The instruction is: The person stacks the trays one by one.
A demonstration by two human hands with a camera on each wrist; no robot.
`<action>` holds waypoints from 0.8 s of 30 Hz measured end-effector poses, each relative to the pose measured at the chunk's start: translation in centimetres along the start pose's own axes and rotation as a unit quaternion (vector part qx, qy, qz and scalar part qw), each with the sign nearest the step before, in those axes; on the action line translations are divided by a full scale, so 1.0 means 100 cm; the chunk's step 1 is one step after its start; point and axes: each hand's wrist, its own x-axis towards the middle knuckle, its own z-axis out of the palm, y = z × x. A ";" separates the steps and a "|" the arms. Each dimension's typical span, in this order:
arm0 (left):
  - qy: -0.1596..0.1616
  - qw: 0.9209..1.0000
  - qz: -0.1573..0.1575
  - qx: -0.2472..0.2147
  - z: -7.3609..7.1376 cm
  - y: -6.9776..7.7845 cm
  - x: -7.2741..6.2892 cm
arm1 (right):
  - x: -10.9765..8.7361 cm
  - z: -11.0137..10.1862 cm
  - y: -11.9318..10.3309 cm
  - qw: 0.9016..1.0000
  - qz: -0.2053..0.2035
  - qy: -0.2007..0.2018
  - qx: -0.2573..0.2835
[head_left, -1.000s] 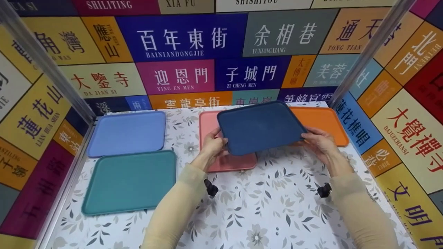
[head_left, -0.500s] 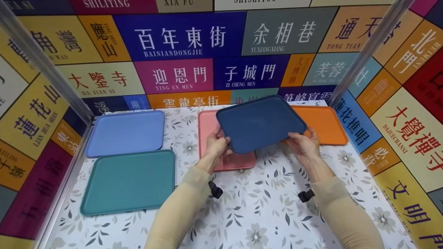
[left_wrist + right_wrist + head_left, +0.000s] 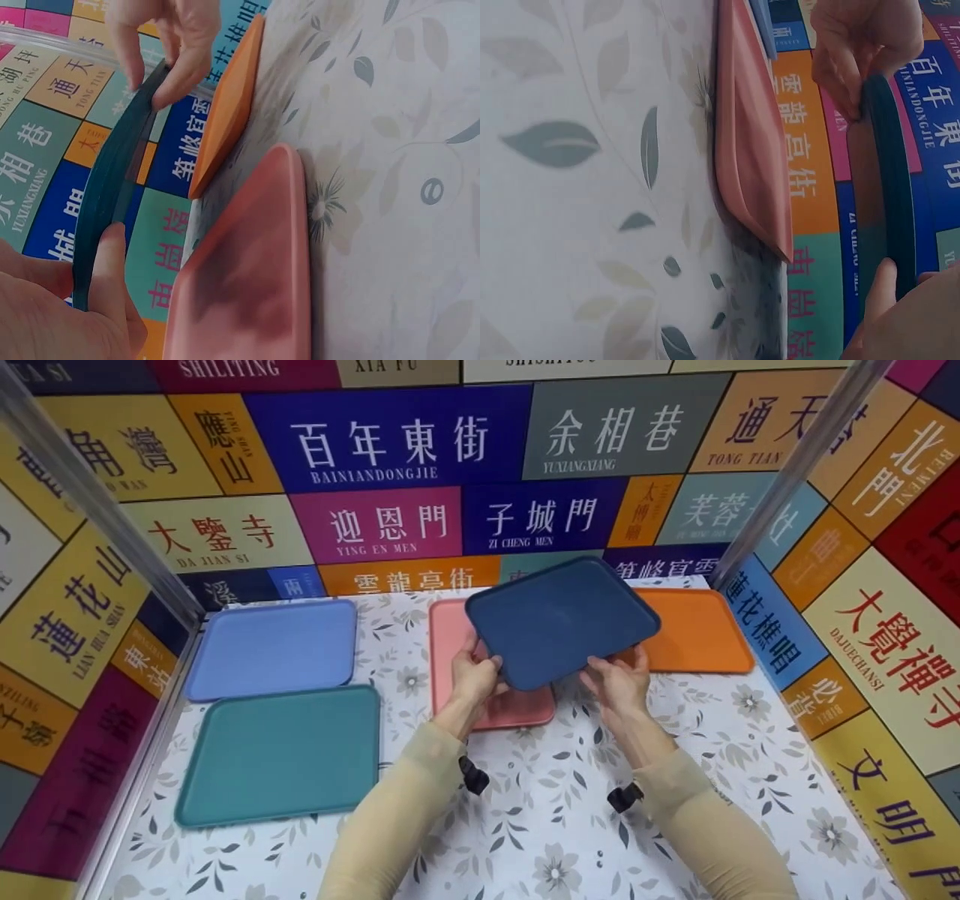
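A dark blue tray (image 3: 562, 622) is held up in the air, tilted, with its far corner against the back wall in the head view. My left hand (image 3: 472, 679) pinches its near left edge, thumb on the top face. At the near right edge, my right hand (image 3: 619, 682) grips it between thumb and fingers. In the left wrist view the tray (image 3: 112, 180) shows edge-on, well above the pink tray (image 3: 247, 270). That pink tray lies flat on the table, partly hidden under the raised one in the head view. An orange tray (image 3: 697, 630) lies behind to the right.
A periwinkle tray (image 3: 274, 649) lies at the back left, with a green tray (image 3: 281, 754) right in front of it. The flowered tablecloth (image 3: 540, 817) covers the table. Printed wall panels (image 3: 390, 435) and metal posts stand around the back and sides.
My right hand has slid leftward along the dark blue tray's near edge, away from its right corner. The tray has risen slightly and moved back, while my left hand keeps its hold.
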 end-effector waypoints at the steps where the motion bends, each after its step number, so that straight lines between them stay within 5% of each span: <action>1: 0.002 1.000 0.001 0.004 0.000 -0.001 0.000 | 0.000 0.001 0.001 1.000 0.000 0.001 0.002; 7: 0.008 1.000 0.003 0.022 0.001 -0.005 -0.002 | 0.003 0.001 0.001 1.000 -0.007 0.021 -0.020; 12: -0.003 1.000 -0.022 -0.014 -0.006 -0.001 0.001 | 0.008 -0.002 -0.007 0.999 -0.007 0.025 -0.041; 16: -0.021 0.998 -0.042 -0.039 -0.019 0.007 0.009 | 0.011 -0.007 -0.013 0.999 0.007 0.015 -0.048; 24: -0.048 0.997 -0.059 0.001 -0.052 0.035 0.025 | 0.015 -0.017 -0.024 0.996 0.057 -0.050 -0.044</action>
